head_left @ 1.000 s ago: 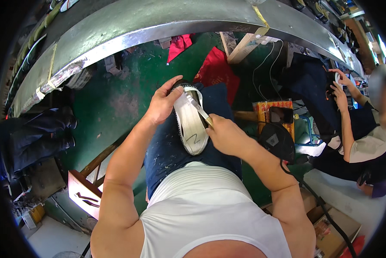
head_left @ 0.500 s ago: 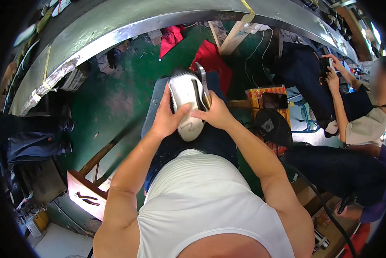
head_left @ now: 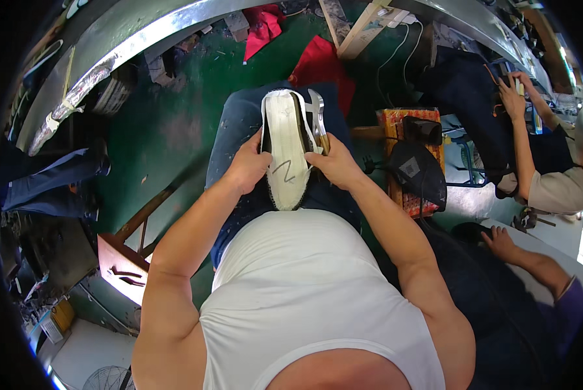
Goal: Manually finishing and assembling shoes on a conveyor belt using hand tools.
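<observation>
Over my lap, a shoe (head_left: 283, 146) is held sole side up, its toe end toward my belly. A pale insole covers its bottom and bears a dark hand-drawn mark, with a dark gap along its right edge. My left hand (head_left: 248, 165) is closed round the left side, thumb pressed on the rim. My right hand (head_left: 335, 162) grips the right side with its thumb. The same right hand also holds what looks like a hammer (head_left: 316, 112), its metal head pointing away from me beside the shoe. The fingers under the shoe are hidden.
A metal bench edge (head_left: 142, 40) curves across the far side. Red cloths (head_left: 324, 65) lie on the green floor. A black cap (head_left: 416, 170) rests on a patterned seat (head_left: 395, 120) at right. Co-workers sit at right; a wooden stool (head_left: 124, 270) stands at left.
The shoe has tilted so its bottom faces up more fully, and the hammer has shifted with it. Both hands keep their hold. At right, a co-worker's hand has moved.
</observation>
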### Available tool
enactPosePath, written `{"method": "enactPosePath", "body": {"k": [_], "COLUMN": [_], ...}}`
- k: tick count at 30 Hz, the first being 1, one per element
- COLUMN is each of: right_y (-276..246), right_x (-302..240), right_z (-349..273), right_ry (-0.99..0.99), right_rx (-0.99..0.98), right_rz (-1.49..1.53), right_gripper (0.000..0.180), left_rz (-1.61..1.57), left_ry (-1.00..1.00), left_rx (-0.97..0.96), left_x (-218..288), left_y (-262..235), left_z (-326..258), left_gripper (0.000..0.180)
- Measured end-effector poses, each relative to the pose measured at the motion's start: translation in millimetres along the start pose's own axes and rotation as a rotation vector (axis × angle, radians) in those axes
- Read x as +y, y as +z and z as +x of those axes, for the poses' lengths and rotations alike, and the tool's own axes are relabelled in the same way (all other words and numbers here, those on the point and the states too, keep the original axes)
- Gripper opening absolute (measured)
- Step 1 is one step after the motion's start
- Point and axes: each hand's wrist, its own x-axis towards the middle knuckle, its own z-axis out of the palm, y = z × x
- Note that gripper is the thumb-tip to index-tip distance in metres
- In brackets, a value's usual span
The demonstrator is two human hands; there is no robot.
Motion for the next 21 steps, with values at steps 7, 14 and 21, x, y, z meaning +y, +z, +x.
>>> {"method": "enactPosePath", "body": {"k": [7,14,21], "right_y": [-30,-55,-61], "right_x": [-9,-66,-69], "right_z": [-8,-46,-54], "right_ry": [-0.024,0.001,-0.361], "right_rx": [-0.152,-0.207,-0.268], "right_rz": [-0.060,-0.416,-1.000], "right_gripper": [0.041,0.024,0.035], "left_rz": [-0.200,-0.107,0.113], "left_ry": [-0.172,0.039,0.231], "left_rx": [-0.356,-0.217,-0.151], "left_x": [18,-36,-49], "left_y": [-15,4,18], "left_z": [-6,-21,-11], "left_gripper": [0.079,0.093,0.114]}}
